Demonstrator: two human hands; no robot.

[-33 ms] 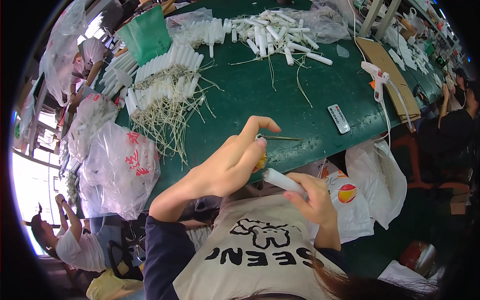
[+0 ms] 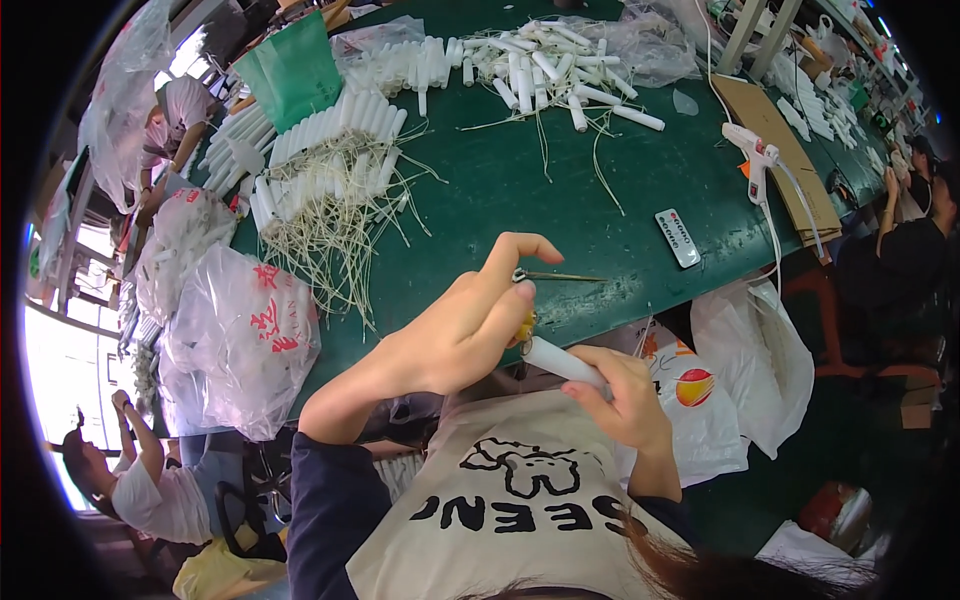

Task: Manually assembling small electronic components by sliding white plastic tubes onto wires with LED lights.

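Note:
In front of my chest, my right hand [image 2: 635,398] grips a white plastic tube [image 2: 560,364]. The tube's open end points up and left, close to my left hand [image 2: 462,332]. My left hand is closed in a pinch, its index finger arched above. Below its fingertips a small yellow piece [image 2: 525,326] shows, mostly hidden by the fingers. From beside the thumb a thin dark rod [image 2: 565,276] sticks out to the right over the green table [image 2: 500,190]. I cannot make out what kind of thing the yellow piece is, or whether the rod joins it.
Rows of white tubes with pale wires [image 2: 330,180] lie at the left, and a loose pile of tubes [image 2: 545,65] at the back. A remote control [image 2: 678,238] and a white glue gun [image 2: 755,160] lie at the right. Plastic bags [image 2: 240,340] hang at the left edge; people sit nearby.
The white tube in my right hand has shifted slightly left, its open end now nearer the yellow piece. My left hand has hardly moved.

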